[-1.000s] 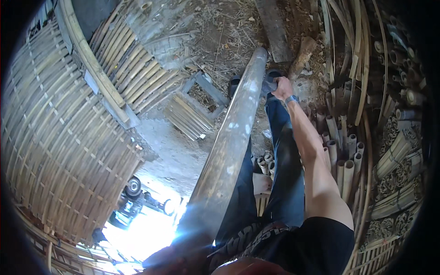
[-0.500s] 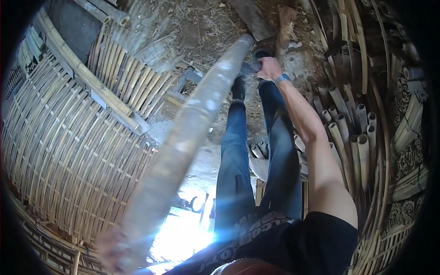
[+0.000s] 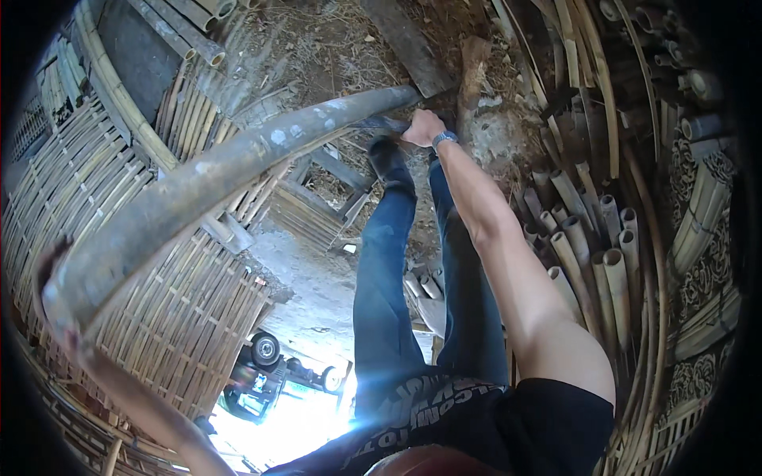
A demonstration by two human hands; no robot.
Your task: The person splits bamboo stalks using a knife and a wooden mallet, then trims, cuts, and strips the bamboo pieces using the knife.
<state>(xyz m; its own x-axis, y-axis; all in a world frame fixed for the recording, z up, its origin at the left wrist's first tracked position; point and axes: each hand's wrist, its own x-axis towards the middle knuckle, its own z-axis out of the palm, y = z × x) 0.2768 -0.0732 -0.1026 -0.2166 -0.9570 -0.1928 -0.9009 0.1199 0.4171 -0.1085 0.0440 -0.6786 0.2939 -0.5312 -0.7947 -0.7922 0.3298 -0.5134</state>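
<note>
A long grey-green bamboo pole (image 3: 198, 186) runs from the lower left up to the ground by my feet. My left hand (image 3: 57, 313), blurred at the frame's edge, wraps around its near end. My right hand (image 3: 423, 127), with a watch on the wrist, is a closed fist just under the pole's far end (image 3: 401, 94). It grips what looks like a dark blade-like tool (image 3: 377, 124) lying against the pole. My legs in dark jeans (image 3: 389, 270) stand right beside it.
Woven bamboo panels (image 3: 119, 262) fill the left. Cut bamboo tubes (image 3: 587, 238) and bent strips (image 3: 603, 95) are stacked on the right. A wooden plank (image 3: 409, 44) and a log (image 3: 472, 67) lie on dry litter beyond my feet. A small slatted frame (image 3: 317, 206) lies left of my legs.
The pole's near end has swung far to the left with my left hand. My right fist has stayed at the far end, shifting slightly left.
</note>
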